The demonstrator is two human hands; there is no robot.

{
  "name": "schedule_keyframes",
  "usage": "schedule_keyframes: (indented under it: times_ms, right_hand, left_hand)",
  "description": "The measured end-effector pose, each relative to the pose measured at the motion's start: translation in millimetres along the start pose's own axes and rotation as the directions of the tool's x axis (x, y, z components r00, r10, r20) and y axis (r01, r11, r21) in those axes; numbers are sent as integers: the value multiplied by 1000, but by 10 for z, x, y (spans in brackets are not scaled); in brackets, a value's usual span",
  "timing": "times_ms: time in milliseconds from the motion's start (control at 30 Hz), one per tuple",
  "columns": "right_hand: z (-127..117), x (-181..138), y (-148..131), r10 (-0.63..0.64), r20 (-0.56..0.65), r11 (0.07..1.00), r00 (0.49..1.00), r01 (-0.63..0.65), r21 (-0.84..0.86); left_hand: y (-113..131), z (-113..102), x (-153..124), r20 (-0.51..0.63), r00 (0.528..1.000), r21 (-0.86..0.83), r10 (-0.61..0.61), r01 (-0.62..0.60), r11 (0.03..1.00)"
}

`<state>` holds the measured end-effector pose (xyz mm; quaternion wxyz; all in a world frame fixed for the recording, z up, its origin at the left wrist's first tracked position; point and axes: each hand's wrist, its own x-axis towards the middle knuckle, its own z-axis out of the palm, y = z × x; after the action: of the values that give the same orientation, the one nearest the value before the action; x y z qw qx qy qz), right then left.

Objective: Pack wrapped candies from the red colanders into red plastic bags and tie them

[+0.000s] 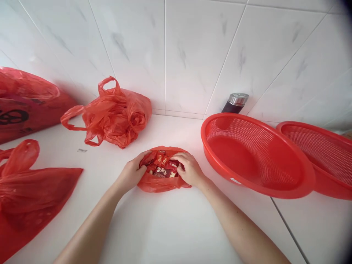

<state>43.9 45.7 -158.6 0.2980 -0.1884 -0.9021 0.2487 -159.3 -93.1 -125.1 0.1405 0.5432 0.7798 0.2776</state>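
A small red plastic bag (162, 185) sits on the white surface between my hands, its mouth spread wide. Inside it lie several small wrapped candies (162, 167) in red and dark red wrappers with pale lettering. My left hand (134, 170) is closed on the bag's left rim, thumb inside and fingers partly hidden behind the plastic. At the right rim, my right hand (189, 168) curls over the edge with thumb and fingers gripping the plastic; the fingertips reach in beside the candies.
Red perforated baskets (233, 154) stand to the right, with a dark metal-lidded bottle (235, 102) behind. A pile of crumpled red plastic bags (115, 117) lies back left. Fuller red bags (35, 198) sit at the far left. A tiled wall (187, 55) closes the back.
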Motion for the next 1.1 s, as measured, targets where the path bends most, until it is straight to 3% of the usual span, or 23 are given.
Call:
schedule_keyframes:
  times_ms: [167, 233, 300, 400, 500, 567, 800, 900, 1000, 1100]
  right_hand:
    - [4, 5, -19, 25, -56, 1000, 998, -25, 5]
    - [-15, 20, -47, 64, -69, 996, 996, -59, 67]
    - [-32, 29, -83, 113, -79, 984, 990, -100, 148]
    - [-52, 29, -138, 181, -113, 952, 977, -145, 269]
    - [-72, 21, -164, 247, -211, 932, 946, -172, 320]
    - [-84, 15, -155, 289, -270, 921, 918, -189, 342]
    - [-97, -5, -155, 388, -270, 876, 881, -261, 406]
    - [-119, -12, -161, 296, -255, 930, 921, -217, 296]
    - [-151, -17, -161, 133, -222, 990, 966, -139, -14]
    - [-164, -24, -237, 47, -186, 970, 981, -89, -225]
  left_hand:
    - [-64, -63, -76, -167, 985, 122, -47, 68, 990]
    - [-3, -80, -107, -272, 962, 188, 35, 18, 982]
    - [104, -62, -146, -329, 923, 240, 198, -121, 963]
    - [245, 25, -200, -192, 913, 225, 359, -315, 922]
    - [272, 104, -217, 51, 940, 188, 338, -341, 921]
    - [243, 114, -212, 137, 944, 157, 300, -320, 934]
    - [235, 42, -201, 200, 952, 94, 231, -253, 963]
    - [258, 43, -212, 197, 956, 91, 219, -240, 966]
    - [255, 44, -224, 197, 960, 100, 198, -221, 970]
    - [229, 39, -234, 207, 958, 110, 199, -225, 968]
